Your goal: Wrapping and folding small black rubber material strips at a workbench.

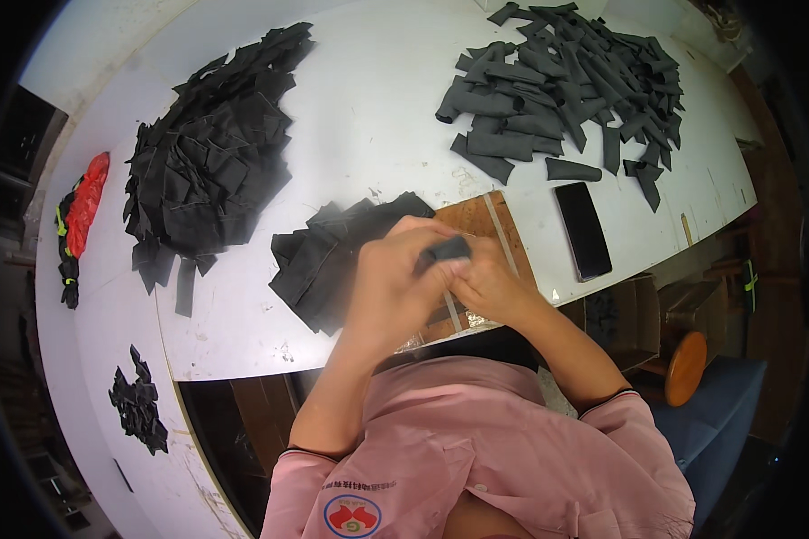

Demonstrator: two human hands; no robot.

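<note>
At the front edge of the desk (360,117), seen from the head view, both hands meet over a board (503,222) of brown wood crossed by pale strips. The left hand (388,280) is curled nearly closed and the right hand (492,280) is closed in from the other side; between them they have hold of a dark fabric piece (447,250), its upper end showing above the thumbs (the fingers are blurred, so which of them bears the grip I cannot tell). Two hands probably serve because the cloth looks soft and would fold away from one.

Just left of the board, by the front edge, a fanned stack (310,269) of flat black pieces lies partly behind the left hand, likely set there for a short reach. A larger black heap (211,171) stands toward the left edge, while a grey heap (548,99) of tube-like pieces lies toward the far right corner; the wide gap between them would keep flat and tubular pieces from mixing. A phone (582,231) lies near the front edge to the right of the board, seemingly placed clear of the cloth yet within reach
</note>
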